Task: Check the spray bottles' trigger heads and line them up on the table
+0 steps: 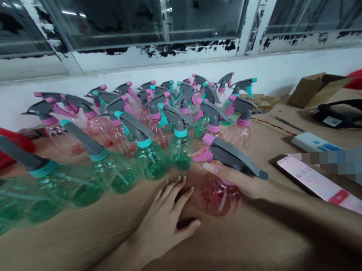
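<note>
Just right of centre stands a pink spray bottle (219, 194) with a grey and pink trigger head (232, 152). My right hand (236, 179) is wrapped round its neck below the trigger head, with fingers partly hidden behind it. To the left of that bottle, my left hand (166, 215) lies flat on the brown tabletop (114, 247), fingers spread, holding nothing. Beyond my left fingertips are a green spray bottle (151, 160) and another green spray bottle (181, 150), both with turquoise collars and grey heads.
Several pink and green spray bottles crowd the back by the white wall (151, 71); green ones line the left. At right lie a phone (323, 183), a white device (316, 142), a black headset-like strap (347, 113) and an open cardboard box (317, 89). Red fabric (4, 143) sits far left.
</note>
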Tool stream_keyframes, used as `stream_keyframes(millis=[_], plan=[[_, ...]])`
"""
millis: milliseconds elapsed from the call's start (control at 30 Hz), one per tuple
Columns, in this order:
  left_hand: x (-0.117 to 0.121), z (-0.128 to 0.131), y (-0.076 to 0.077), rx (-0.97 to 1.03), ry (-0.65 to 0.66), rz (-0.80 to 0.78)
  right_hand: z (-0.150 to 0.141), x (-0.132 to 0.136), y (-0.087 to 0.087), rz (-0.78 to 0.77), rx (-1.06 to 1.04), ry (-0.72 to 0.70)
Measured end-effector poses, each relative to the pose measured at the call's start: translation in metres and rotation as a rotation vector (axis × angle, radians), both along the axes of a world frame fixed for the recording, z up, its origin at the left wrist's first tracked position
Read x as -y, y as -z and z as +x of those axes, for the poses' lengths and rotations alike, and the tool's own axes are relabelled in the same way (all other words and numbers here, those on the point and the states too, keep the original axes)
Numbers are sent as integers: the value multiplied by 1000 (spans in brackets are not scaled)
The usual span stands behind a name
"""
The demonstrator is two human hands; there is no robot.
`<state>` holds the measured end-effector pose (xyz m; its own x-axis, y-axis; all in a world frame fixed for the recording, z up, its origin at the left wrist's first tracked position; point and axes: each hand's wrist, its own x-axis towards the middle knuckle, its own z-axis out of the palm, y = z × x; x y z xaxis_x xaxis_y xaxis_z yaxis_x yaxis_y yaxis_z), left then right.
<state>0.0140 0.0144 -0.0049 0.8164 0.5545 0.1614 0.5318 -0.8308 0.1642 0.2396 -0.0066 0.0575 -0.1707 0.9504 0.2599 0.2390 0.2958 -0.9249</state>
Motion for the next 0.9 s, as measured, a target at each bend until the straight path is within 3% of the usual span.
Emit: stream_keyframes(millis=[267,567,733,900], plan=[[1,-1,0,6,0,10,3,0,7,-44,13,-14],[0,-1,2,20,8,39,3,2,-4,165,133,83],[0,-1,1,23,10,36,2,0,2,91,8,20],[0,-1,2,20,5,18,-2,-2,-2,101,1,29]])
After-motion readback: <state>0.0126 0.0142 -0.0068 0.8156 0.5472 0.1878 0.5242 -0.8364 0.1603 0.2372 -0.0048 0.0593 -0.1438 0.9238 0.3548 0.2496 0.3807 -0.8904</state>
